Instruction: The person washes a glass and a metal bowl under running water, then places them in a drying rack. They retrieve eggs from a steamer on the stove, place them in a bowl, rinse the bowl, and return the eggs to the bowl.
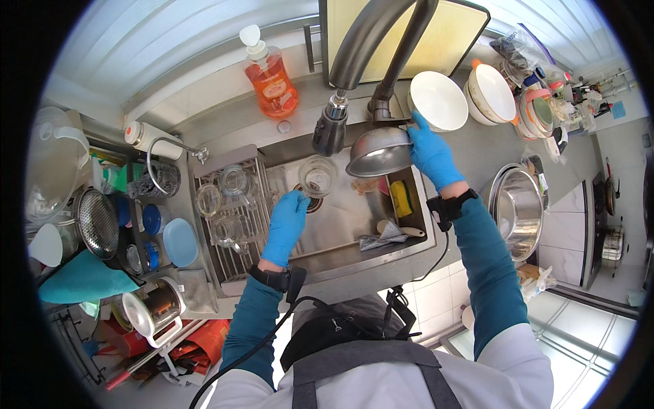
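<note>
My left hand [287, 223], in a blue glove, pinches the near side of a clear glass cup [318, 176] over the sink drain [314, 205]. The fingers hide part of that grip. At the sink's right rim my right hand [431, 156], gloved alike, holds a tilted metal bowl [380, 152] by its edge. The black faucet head [329, 134] hangs between the two vessels. Below the bowl, a yellow-green sponge [402, 198] leans on the right wall of the sink [334, 230].
Several glass mugs [227, 230] stand in a drying rack [258, 240] on the left. Behind are an orange soap bottle [273, 84] and a white bowl [438, 99]. A grey cloth [386, 236] lies in the sink; nested steel bowls [518, 212] sit on the right counter.
</note>
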`<state>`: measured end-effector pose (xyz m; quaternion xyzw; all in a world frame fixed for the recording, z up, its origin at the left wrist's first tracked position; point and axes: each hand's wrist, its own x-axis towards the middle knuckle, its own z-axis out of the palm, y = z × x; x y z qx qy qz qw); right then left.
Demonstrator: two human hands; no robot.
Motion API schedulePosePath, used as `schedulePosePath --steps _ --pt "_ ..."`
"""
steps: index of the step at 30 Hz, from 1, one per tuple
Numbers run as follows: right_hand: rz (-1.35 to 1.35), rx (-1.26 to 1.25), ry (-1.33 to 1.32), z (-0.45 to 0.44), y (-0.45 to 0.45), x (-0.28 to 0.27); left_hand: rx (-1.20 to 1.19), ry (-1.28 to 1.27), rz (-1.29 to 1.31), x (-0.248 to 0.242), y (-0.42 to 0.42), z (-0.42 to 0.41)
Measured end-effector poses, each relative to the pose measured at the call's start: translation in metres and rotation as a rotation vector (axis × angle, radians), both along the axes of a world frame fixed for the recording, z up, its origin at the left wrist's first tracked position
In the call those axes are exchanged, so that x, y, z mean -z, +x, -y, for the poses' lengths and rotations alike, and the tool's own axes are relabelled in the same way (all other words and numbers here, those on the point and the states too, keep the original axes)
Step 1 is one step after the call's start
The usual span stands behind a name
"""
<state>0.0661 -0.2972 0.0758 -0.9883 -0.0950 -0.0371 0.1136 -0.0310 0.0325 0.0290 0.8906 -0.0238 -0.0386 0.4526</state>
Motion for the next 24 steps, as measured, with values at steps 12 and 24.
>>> schedulePosePath --steps 12,24 --pt "-0.036 0.019 -0.045 -0.009 -0.014 0.0 -0.024 0.013 -0.041 -0.025 0.004 0.005" --pt "-0.435 0.3 0.265 -0.034 -0.065 0.078 -0.029 -0.002 -0.071 -0.049 0.0 0.003"
